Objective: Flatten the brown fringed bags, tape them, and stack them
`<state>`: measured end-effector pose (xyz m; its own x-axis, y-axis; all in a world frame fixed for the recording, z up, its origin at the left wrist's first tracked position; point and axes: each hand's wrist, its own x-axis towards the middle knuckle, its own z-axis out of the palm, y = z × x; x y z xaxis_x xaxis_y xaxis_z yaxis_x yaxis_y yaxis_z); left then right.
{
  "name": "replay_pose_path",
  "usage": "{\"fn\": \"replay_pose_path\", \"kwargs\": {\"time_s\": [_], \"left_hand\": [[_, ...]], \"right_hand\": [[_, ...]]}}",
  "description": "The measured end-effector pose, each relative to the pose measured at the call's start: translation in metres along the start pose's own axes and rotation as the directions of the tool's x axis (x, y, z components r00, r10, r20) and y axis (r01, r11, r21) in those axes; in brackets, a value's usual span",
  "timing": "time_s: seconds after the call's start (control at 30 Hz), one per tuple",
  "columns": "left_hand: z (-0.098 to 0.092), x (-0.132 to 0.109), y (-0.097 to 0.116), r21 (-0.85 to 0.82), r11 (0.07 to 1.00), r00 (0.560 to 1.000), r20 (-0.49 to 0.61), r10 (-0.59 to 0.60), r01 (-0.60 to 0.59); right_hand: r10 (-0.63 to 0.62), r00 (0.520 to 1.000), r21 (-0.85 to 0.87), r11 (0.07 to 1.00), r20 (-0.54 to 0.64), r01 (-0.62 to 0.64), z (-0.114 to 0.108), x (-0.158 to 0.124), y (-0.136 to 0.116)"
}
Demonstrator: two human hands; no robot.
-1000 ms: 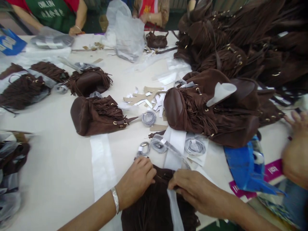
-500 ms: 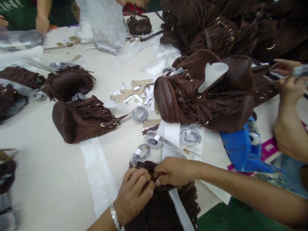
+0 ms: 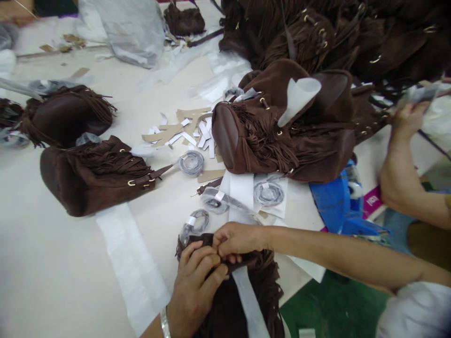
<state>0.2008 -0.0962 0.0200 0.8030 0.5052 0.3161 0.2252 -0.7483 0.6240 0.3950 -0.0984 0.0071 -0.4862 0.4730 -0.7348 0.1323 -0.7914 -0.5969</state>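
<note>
So you've got the fringed bag (image 3: 227, 307) left of the blue tape dispenser (image 3: 331, 199) and closer to you, your left hand (image 3: 195, 284) bunching its fingers over the edge, probably so it won't shift while your right hand (image 3: 239, 239) pinches that same edge, fingers together.

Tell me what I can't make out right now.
All in the head view:
What the right hand grips: hidden by its curled fingers and the left hand.
Lower end of the fringed brown bag under both hands: cut off by bottom edge.
Part of the purple strip: covered by the blue tape dispenser.
Object at the co-worker's hand: blurred.
</note>
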Motion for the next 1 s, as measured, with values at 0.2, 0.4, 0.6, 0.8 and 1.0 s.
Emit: {"fn": "replay_pose_path", "kwargs": {"time_s": [0.2,0.4,0.6,0.8,1.0], "left_hand": [[0.004,0.007,0.000,0.012,1.000,1.000,-0.007,-0.014,0.014],[0.007,0.008,-0.001,-0.013,1.000,1.000,0.023,0.004,-0.004],[0.003,-0.008,-0.004,0.064,0.997,0.998,0.042,0.045,-0.048],[-0.024,-0.016,-0.019,0.357,0.926,0.980,0.190,0.057,-0.123],[-0.034,-0.021,-0.037,0.412,0.902,0.976,0.212,0.040,-0.126]], "right_hand": [[-0.027,0.995,0.201,0.978,-0.096,0.046,0.003,0.010,0.004],[-0.174,0.969,0.011,0.984,-0.176,0.178,0.004,0.017,0.006],[-0.262,0.965,-0.185,0.949,-0.015,0.255,-0.005,0.012,0.008],[-0.273,0.962,-0.171,0.947,0.021,0.273,-0.012,0.003,0.014],[-0.331,0.937,-0.303,0.909,-0.111,0.286,-0.008,0.006,0.000]]}}
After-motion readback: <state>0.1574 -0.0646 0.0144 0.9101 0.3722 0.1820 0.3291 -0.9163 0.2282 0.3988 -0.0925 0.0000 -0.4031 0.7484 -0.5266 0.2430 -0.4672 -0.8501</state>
